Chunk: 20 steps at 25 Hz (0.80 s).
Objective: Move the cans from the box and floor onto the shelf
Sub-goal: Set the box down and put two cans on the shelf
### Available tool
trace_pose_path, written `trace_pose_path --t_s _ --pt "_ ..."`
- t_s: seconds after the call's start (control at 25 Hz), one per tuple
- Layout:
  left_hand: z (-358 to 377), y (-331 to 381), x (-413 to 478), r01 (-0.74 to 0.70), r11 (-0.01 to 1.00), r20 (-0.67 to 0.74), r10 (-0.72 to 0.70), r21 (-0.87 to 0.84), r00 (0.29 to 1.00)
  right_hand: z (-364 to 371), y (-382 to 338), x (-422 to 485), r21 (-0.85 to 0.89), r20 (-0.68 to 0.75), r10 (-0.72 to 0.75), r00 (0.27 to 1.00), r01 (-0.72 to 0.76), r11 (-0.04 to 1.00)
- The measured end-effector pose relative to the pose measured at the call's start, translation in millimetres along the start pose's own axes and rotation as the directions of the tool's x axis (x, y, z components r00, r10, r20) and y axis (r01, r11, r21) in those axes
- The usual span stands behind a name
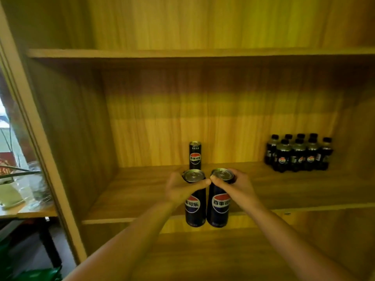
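I hold two tall black cola cans upright and side by side in front of the wooden shelf (142, 191). My left hand (179, 189) grips the left can (195, 207) near its top. My right hand (233, 186) grips the right can (219, 205) the same way. Both cans hang just before the shelf's front edge, their bottoms below the board. A third black can (195, 155) stands upright on the shelf behind them, close to the back wall.
A shrink-wrapped pack of several small dark cola bottles (298, 154) sits at the shelf's back right. The cabinet's left wall (67, 138) is near. Another shelf board (182, 53) runs above. A desk with clutter (22, 191) lies to the left outside the cabinet.
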State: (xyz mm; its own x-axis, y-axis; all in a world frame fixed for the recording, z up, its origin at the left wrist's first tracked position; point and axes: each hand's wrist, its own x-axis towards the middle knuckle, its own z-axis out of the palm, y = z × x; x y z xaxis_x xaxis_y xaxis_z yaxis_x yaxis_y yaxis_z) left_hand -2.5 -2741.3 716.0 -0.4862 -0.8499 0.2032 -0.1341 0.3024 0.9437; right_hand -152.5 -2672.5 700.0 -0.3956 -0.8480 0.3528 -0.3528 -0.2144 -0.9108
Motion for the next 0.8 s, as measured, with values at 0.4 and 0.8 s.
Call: trace_pose_path --t_s 0.4,0.8 --pt "45.9 -42.1 113.4 0.223 0.973 -0.274 -0.199 0.058 0.941 -17.5 64.4 101.1 -0.025 0.031 0.007 0.999 -0.006 1.0" --pt "53.1 -58.4 147.8 0.27 0.955 -0.389 -0.203 0.125 0.898 -1.7 100.7 139.8 -0.003 0.001 0.048 0.999 -0.048 0.999"
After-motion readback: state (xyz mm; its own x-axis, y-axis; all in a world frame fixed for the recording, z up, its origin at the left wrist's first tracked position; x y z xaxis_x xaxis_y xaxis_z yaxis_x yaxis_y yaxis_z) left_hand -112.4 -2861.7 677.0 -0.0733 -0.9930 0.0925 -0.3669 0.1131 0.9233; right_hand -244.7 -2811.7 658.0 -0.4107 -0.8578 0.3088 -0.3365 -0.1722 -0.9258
